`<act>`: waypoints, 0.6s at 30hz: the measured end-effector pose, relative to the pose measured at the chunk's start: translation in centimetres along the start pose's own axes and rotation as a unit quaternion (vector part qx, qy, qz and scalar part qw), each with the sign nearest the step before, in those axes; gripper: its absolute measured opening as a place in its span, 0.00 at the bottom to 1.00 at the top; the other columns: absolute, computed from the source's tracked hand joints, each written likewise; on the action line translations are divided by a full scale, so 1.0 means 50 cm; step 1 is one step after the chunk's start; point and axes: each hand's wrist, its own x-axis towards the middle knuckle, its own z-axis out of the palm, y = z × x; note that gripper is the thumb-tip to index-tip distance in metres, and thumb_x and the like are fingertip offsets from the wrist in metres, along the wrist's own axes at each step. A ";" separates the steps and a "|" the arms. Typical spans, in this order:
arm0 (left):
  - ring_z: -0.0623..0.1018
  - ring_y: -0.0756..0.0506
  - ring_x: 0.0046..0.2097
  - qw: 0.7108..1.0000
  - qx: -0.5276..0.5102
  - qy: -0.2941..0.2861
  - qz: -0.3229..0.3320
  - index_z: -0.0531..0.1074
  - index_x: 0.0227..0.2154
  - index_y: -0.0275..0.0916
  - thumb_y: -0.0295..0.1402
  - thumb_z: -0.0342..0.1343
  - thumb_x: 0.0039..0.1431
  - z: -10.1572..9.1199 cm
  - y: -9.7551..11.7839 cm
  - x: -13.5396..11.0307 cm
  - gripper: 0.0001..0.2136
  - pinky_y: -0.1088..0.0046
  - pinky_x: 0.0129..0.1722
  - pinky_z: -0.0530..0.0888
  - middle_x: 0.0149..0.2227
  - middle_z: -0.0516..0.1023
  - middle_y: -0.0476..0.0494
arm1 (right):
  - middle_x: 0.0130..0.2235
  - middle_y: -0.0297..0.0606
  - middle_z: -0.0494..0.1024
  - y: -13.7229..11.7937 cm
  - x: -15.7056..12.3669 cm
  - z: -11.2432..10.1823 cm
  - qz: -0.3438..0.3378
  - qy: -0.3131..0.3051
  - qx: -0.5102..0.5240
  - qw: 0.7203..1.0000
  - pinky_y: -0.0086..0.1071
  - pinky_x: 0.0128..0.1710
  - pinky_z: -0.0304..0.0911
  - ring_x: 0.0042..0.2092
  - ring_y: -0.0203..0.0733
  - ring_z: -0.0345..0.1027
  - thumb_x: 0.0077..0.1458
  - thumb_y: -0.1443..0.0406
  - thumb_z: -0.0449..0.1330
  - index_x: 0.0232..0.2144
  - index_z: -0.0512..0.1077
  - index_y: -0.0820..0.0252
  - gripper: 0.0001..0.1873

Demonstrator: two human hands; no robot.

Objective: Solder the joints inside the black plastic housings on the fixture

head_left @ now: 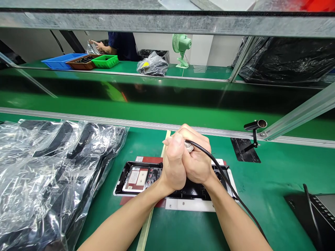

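Two bare forearms come up from the bottom edge of the frame and converge at its centre. There the left grip (174, 164) and the right grip (199, 158) press against each other, both with fingers curled closed. The left grip wraps against the right one's side, thumb pointing up. The right grip's knuckles arch over the top, its wrist bent slightly inward.

Left: a heap of plastic bags (52, 174) covers the tabletop (269, 174) down to the near edge.
Centre: black housing (136, 177) lies flat and low.
Right of centre: the cable (225, 177) slants from the right hand (197, 160) to the near edge, barring a low sweep.
Right: bare green between the cable and the black device (300, 212).
Far side: small camera stand (255, 130) just before the metal rail (104, 120).
Above: overhead beam (167, 22), slanted strut (300, 113).
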 end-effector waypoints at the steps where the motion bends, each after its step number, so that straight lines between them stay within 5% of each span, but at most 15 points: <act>1: 0.62 0.48 0.27 1.000 0.002 0.005 0.003 0.59 0.22 0.41 0.54 0.40 0.68 0.001 -0.001 -0.001 0.25 0.66 0.27 0.62 0.25 0.60 0.50 | 0.30 0.35 0.71 -0.001 0.000 0.000 0.000 0.002 0.001 1.000 0.36 0.31 0.63 0.31 0.38 0.64 0.64 0.63 0.55 0.26 0.70 0.55 0.13; 18: 0.59 0.49 0.27 1.000 0.009 -0.012 0.019 0.56 0.23 0.41 0.46 0.40 0.70 0.000 0.006 0.004 0.21 0.68 0.28 0.62 0.26 0.60 0.50 | 0.29 0.35 0.70 -0.003 0.001 -0.002 -0.008 0.007 0.011 1.000 0.37 0.30 0.63 0.31 0.38 0.63 0.63 0.64 0.56 0.26 0.69 0.55 0.12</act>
